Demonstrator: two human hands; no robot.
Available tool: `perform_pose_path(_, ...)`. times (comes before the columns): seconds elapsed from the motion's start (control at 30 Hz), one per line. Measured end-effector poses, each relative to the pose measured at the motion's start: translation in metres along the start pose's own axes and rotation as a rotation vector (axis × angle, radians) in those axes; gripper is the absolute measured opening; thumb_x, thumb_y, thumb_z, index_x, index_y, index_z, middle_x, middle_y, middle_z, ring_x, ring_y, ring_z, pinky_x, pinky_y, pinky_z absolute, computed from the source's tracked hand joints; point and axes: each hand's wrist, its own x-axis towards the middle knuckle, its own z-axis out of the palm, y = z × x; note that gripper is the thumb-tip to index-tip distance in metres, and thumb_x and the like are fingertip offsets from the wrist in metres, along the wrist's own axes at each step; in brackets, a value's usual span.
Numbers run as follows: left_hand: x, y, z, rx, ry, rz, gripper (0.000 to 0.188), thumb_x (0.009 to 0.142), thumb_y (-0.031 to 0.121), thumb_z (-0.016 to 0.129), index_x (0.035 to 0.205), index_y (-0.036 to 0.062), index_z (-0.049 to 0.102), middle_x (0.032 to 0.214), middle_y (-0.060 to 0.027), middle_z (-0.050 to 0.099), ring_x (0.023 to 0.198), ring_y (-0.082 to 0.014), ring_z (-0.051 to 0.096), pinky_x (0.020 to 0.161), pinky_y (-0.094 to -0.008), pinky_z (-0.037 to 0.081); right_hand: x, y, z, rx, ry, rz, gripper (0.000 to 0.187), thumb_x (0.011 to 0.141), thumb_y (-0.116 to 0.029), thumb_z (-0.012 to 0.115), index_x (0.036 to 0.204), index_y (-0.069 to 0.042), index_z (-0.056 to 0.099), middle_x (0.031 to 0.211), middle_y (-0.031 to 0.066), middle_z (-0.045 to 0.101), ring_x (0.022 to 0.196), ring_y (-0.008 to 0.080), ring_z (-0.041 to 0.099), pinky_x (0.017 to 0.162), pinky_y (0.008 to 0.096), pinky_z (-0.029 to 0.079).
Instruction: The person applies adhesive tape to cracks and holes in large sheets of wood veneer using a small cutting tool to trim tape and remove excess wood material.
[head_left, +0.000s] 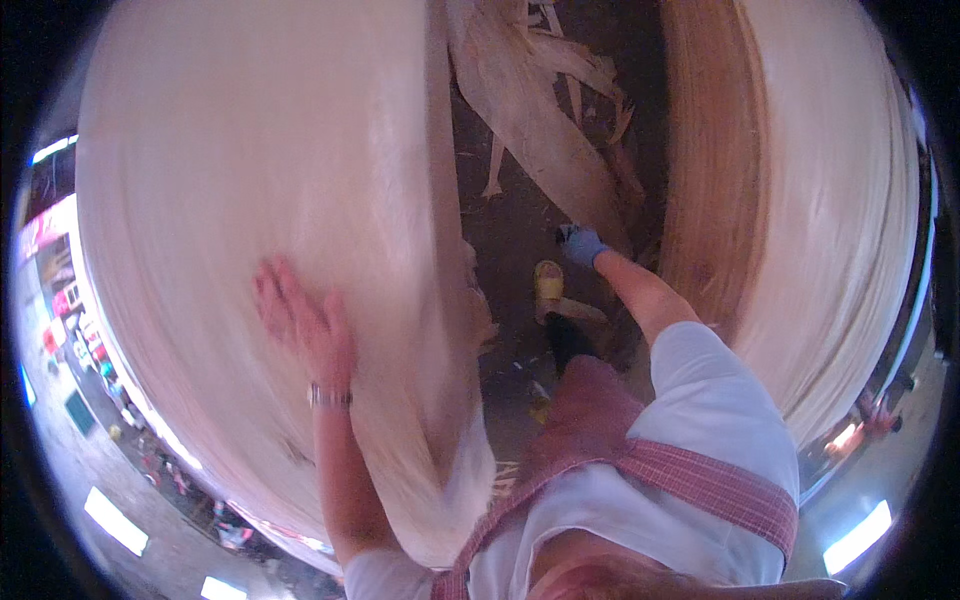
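Note:
My bare left hand (305,320), a watch-like metal band at its wrist, lies with fingers apart on a broad pale sheet of wood veneer (250,150). The sheet tops a big stack, and its near end curls down by my body. My right hand (582,245), in a blue glove, reaches low into the gap between two stacks. Its fingers look curled round something dark, too small to make out. Just beyond it a long loose veneer strip (545,140) slants across the gap.
At the right rises a second veneer stack (715,170) with brown layered edges. Torn veneer scraps (580,65) litter the dark floor (500,225) of the gap. My foot in a yellow slipper (548,280) stands there. Colourful clutter (85,350) lies beyond the left stack.

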Motion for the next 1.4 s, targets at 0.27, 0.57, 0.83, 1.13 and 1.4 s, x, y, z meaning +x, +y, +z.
perform_pose_path(0.27,0.044,0.044,0.021,-0.352,0.151,-0.096,0.077,0.098,0.059,0.035,0.152,0.0047,0.025,0.157,-0.0186,0.026,0.146,-0.0343,0.020,0.119,-0.0495,0.015,0.227,0.065,0.072,0.316,0.139,0.458,0.047,0.095,-0.022,0.040,0.137,-0.003,0.049,0.151,0.0287,0.029,0.137,0.0452,0.033,0.112,0.0474,0.033)
perform_pose_path(0.57,-0.005,0.036,-0.009,-0.039,0.165,-0.124,0.077,0.099,0.057,0.035,0.152,0.0027,0.024,0.157,-0.0210,0.023,0.146,-0.0368,0.018,0.118,-0.0502,0.014,0.226,0.053,0.054,0.197,-0.008,0.238,0.054,0.090,-0.016,0.046,0.139,0.005,0.041,0.144,0.0291,0.038,0.136,0.0420,0.036,0.114,0.0442,0.030)
perform_pose_path(0.83,-0.022,0.021,-0.073,0.035,0.084,-0.029,0.077,0.099,0.055,0.035,0.152,0.0009,0.022,0.157,-0.0230,0.020,0.146,-0.0390,0.017,0.118,-0.0509,0.014,0.035,-0.011,-0.026,0.609,0.860,0.129,0.041,0.083,-0.014,0.062,0.122,-0.003,0.054,0.120,0.0220,0.055,0.104,0.0409,0.056,0.090,0.0468,0.047)
perform_pose_path(1.13,0.004,0.016,-0.132,0.133,-0.014,-0.058,0.072,0.095,0.043,0.049,0.152,0.0059,0.027,0.158,-0.0193,0.023,0.147,-0.0374,0.016,0.119,-0.0519,0.011,-0.226,-0.073,-0.318,0.645,1.194,0.200,0.017,0.076,-0.007,0.070,0.092,-0.002,0.065,0.098,0.0175,0.062,0.090,0.0371,0.061,0.078,0.0424,0.050)
perform_pose_path(1.4,0.020,0.057,-0.149,0.035,0.291,0.042,0.076,0.091,0.037,0.060,0.149,0.0006,0.029,0.155,-0.0217,0.028,0.143,-0.0356,0.026,0.118,-0.0507,0.014,-0.616,-0.124,-0.472,0.042,1.455,0.053,0.022,0.080,-0.001,0.066,0.102,-0.003,0.066,0.109,0.0169,0.064,0.101,0.0331,0.062,0.088,0.0376,0.050)
